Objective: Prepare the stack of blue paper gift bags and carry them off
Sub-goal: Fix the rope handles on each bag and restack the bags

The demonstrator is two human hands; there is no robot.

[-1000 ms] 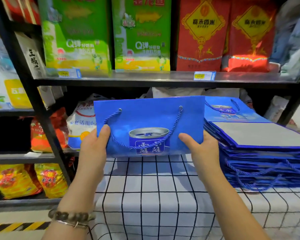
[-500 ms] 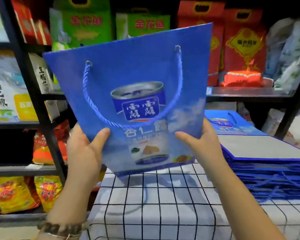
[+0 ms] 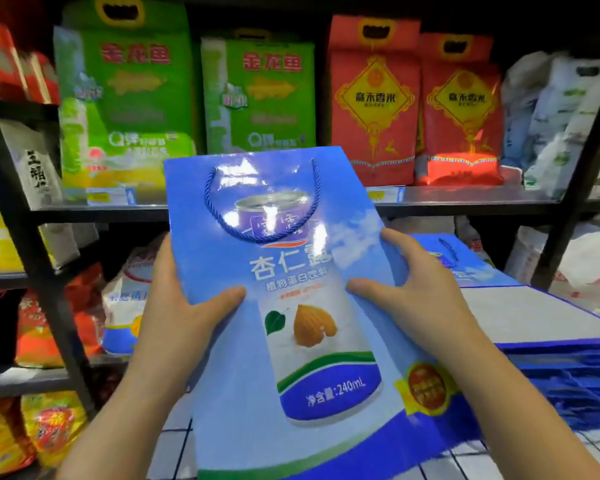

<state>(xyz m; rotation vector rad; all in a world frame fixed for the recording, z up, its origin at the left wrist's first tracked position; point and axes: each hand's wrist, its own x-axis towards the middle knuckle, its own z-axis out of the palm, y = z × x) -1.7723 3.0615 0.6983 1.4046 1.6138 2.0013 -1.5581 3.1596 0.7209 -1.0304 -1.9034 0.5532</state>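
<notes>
I hold one flat blue paper gift bag [image 3: 291,306] up in front of me, its printed can and almond facing me and its blue rope handle lying on the upper part. My left hand [image 3: 181,317] grips its left edge with the thumb on the front. My right hand [image 3: 420,299] grips the right edge the same way. The stack of blue gift bags [image 3: 551,358] lies flat at the right on the table, partly hidden behind my right arm.
A white cloth with a black grid [image 3: 177,448] covers the table below the bag. Black metal shelves [image 3: 465,199] stand close behind, filled with green rice bags [image 3: 125,98], red rice bags [image 3: 374,102] and other packets.
The bag rose off the table, then came closer to me and tilted back so its full front shows. Both hands slid along its side edges.
</notes>
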